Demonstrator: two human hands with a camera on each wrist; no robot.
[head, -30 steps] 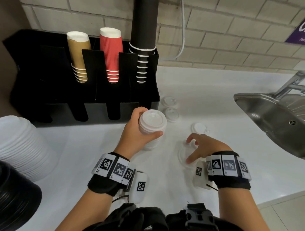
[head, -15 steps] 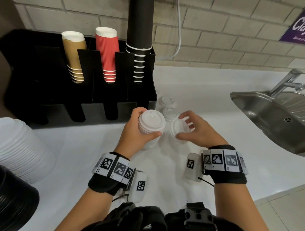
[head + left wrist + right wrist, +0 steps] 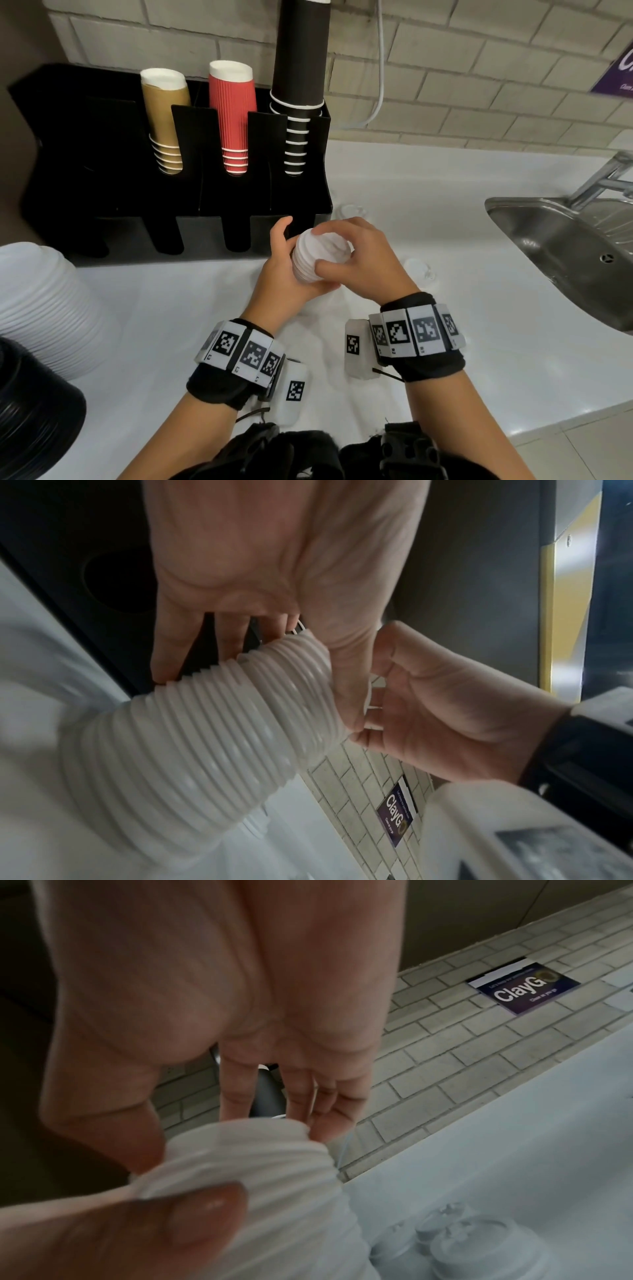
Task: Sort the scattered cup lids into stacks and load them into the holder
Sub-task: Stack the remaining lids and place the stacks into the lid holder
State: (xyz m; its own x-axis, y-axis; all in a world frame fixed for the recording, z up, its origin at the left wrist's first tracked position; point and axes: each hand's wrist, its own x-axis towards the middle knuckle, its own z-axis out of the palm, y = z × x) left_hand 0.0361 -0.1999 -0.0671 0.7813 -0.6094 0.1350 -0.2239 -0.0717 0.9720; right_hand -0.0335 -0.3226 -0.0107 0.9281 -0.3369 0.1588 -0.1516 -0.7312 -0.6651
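head view: left hand (image 3: 281, 277) grips ribbed white lid stack (image 3: 317, 258); right hand (image 3: 359, 260) pinches its top.

The stack of lids (image 3: 320, 255) is thin, ribbed white plastic, faintly translucent. Behind it, the holder (image 3: 102, 178) looks matt black, its red cups (image 3: 233, 113) ribbed paper. Right of the stack, the sink (image 3: 561, 253) is brushed metal; the bench (image 3: 445, 212) smooth, white.
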